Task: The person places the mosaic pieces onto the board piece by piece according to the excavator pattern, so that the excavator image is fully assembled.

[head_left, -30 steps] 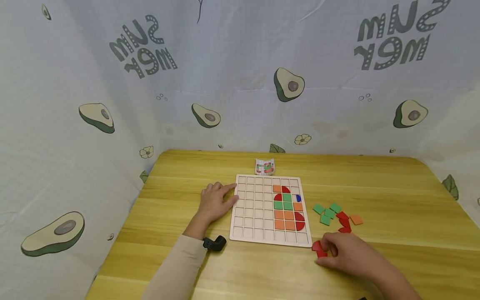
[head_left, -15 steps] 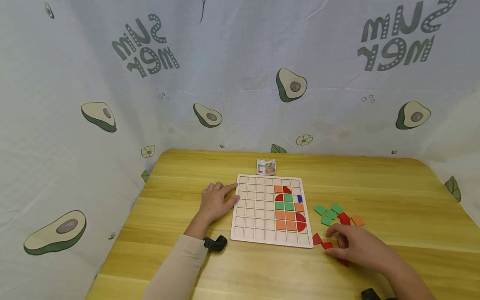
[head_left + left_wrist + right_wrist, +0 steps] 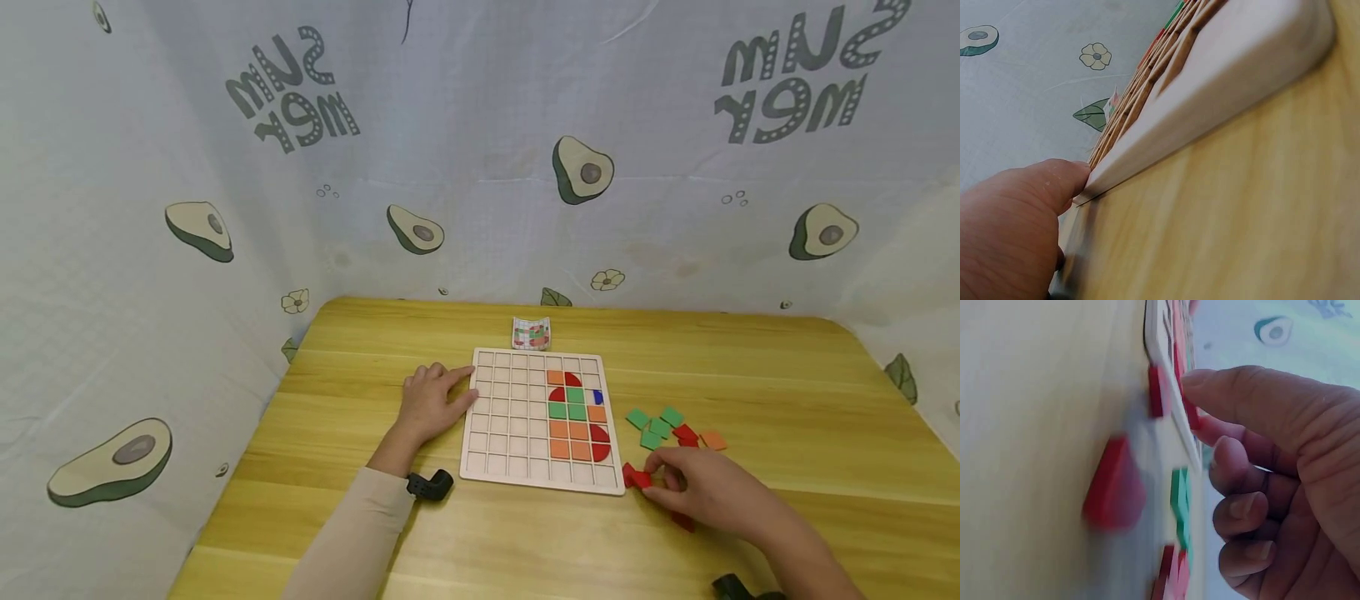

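A pale wooden grid board (image 3: 497, 425) lies on the table, with orange, green and red tiles in its right-hand cells and a blue piece (image 3: 597, 397) near its right edge. My left hand (image 3: 427, 407) rests beside it, index finger and thumb touching its left edge. Off the lower right corner, my right hand (image 3: 712, 492) pinches a red tile (image 3: 1192, 416) between thumb and index finger, its other fingers curled. Another red tile (image 3: 1157, 390) lies close to the board's edge. A rounded red tile (image 3: 1115, 484) lies on the table under the right hand.
Loose green tiles (image 3: 651, 439), red tiles (image 3: 684, 432) and an orange tile (image 3: 713, 440) lie right of the board. Behind it stands a small curved card (image 3: 531, 333) with a coloured grid. A patterned cloth (image 3: 480, 167) hangs behind the table (image 3: 360, 333).
My right hand moved away from the lower red tiles, rightward and up, then slightly back left, and now pinches a red tile near the board's corner. The left hand stays at the board's edge.
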`<state>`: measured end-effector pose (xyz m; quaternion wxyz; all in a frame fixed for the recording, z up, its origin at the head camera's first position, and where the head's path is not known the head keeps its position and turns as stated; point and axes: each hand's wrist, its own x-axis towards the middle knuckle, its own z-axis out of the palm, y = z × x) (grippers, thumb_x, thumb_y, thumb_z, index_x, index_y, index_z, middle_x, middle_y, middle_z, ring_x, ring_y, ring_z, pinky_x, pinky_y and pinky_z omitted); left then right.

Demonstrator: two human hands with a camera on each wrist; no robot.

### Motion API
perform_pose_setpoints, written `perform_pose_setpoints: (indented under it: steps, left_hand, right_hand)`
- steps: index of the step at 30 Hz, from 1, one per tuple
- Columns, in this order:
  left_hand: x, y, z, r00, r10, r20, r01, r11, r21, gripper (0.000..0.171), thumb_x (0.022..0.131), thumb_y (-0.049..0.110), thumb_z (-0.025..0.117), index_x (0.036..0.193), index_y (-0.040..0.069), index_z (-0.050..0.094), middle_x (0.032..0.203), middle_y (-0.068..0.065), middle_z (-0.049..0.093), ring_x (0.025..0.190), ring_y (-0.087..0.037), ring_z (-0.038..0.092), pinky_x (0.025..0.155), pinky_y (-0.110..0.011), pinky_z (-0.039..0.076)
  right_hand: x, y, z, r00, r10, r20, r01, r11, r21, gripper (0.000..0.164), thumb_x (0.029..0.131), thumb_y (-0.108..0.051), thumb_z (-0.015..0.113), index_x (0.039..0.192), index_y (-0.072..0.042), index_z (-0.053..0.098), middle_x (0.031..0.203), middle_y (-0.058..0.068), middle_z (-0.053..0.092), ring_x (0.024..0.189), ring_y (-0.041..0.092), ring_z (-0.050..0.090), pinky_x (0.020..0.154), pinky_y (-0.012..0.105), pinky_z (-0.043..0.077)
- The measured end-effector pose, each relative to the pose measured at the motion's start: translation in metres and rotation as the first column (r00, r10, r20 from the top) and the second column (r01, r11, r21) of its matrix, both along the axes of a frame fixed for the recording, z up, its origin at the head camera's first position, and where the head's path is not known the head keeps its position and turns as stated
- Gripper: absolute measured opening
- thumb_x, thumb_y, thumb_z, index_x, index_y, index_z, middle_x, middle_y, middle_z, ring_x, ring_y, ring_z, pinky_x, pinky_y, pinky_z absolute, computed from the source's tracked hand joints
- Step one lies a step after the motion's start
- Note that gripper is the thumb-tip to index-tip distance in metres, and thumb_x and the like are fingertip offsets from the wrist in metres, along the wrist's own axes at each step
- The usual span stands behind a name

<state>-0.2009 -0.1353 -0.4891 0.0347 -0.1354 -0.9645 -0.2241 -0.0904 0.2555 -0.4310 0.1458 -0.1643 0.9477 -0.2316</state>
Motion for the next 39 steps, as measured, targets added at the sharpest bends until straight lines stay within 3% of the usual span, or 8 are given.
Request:
perform_pose_setpoints:
  steps: [6, 13, 18, 24, 39]
  left_hand:
    - [0.000, 0.000, -0.001, 1.000, -0.002, -0.006, 0.002, 1.000, 0.007, 0.048, 0.099, 0.051, 0.060, 0.142, 0.029, 0.063, 0.103, -0.004, 0.060, 0.088, -0.020, 0.044, 0.081, -0.038, 0.033]
    - [0.000, 0.000, -0.002, 1.000, -0.006, -0.007, 0.006, 1.000, 0.010, 0.048, 0.099, 0.051, 0.060, 0.142, 0.030, 0.062, 0.103, -0.004, 0.060, 0.089, -0.021, 0.045, 0.081, -0.038, 0.033]
    - [-0.001, 0.000, -0.003, 1.000, -0.012, -0.008, 0.012, 1.000, 0.008, 0.048, 0.099, 0.051, 0.059, 0.142, 0.030, 0.062, 0.103, -0.003, 0.060, 0.088, -0.020, 0.044, 0.080, -0.037, 0.032]
    - [-0.001, -0.001, -0.002, 1.000, -0.013, -0.014, 0.013, 1.000, 0.011, 0.048, 0.099, 0.051, 0.060, 0.142, 0.030, 0.063, 0.101, -0.003, 0.059, 0.087, -0.019, 0.043, 0.079, -0.036, 0.031]
    - [-0.001, 0.000, -0.001, 1.000, -0.004, -0.002, 0.004, 1.000, 0.019, 0.048, 0.098, 0.051, 0.060, 0.141, 0.029, 0.063, 0.099, -0.002, 0.057, 0.086, -0.018, 0.041, 0.078, -0.035, 0.030]
  right_hand:
    - [-0.010, -0.036, 0.002, 1.000, 0.022, -0.022, -0.021, 1.000, 0.009, 0.020, 0.086, -0.036, 0.081, 0.094, -0.022, 0.070, 0.065, -0.011, 0.047, 0.058, 0.001, 0.040, 0.055, 0.020, 0.035]
    - [-0.023, -0.082, -0.001, 0.982, 0.139, -0.127, -0.139, 0.990, 0.010, 0.018, 0.087, -0.033, 0.081, 0.091, -0.019, 0.070, 0.064, -0.014, 0.046, 0.060, -0.001, 0.040, 0.058, 0.020, 0.036]
    - [-0.032, -0.105, -0.004, 0.980, 0.128, -0.150, -0.125, 0.992, 0.028, 0.018, 0.087, -0.030, 0.081, 0.093, -0.018, 0.069, 0.067, -0.012, 0.048, 0.062, 0.003, 0.041, 0.058, 0.021, 0.035]
    - [-0.040, -0.118, -0.007, 0.983, 0.085, -0.164, -0.075, 0.995, 0.068, 0.019, 0.089, -0.031, 0.079, 0.100, -0.016, 0.073, 0.072, -0.011, 0.053, 0.065, 0.008, 0.045, 0.059, 0.024, 0.037]
    - [-0.044, -0.117, -0.009, 0.988, 0.057, -0.146, -0.049, 0.997, 0.063, 0.019, 0.087, -0.032, 0.081, 0.097, -0.018, 0.073, 0.068, -0.011, 0.050, 0.063, 0.008, 0.044, 0.059, 0.024, 0.035]
